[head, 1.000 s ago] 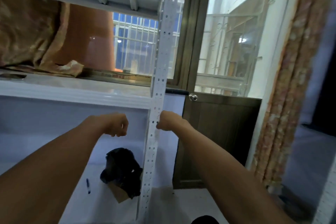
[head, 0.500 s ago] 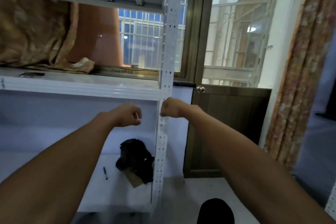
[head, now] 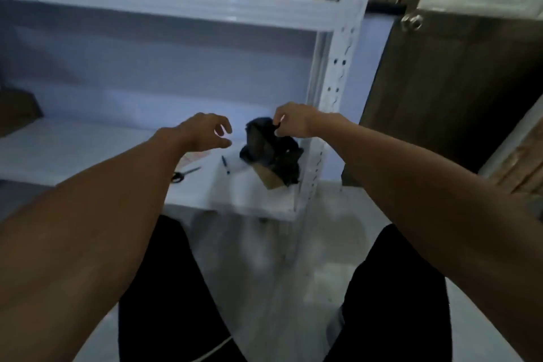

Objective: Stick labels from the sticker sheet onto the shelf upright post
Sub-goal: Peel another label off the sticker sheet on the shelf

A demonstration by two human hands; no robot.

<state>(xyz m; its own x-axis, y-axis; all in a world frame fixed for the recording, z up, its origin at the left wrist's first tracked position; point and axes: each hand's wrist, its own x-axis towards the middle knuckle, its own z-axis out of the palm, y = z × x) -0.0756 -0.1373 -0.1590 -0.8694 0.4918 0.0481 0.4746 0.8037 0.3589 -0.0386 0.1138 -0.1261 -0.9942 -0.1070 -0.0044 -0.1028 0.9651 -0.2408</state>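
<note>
My left hand (head: 205, 134) hovers over the shelf (head: 88, 150), fingers curled loosely apart and holding nothing. My right hand (head: 293, 122) is pinched closed just above the black bag (head: 270, 153); whether it grips anything I cannot tell. The post (head: 340, 67) rises just behind my right hand. A pink sheet (head: 192, 157), scissors (head: 185, 174) and a pen (head: 225, 164) lie below my left hand.
</note>
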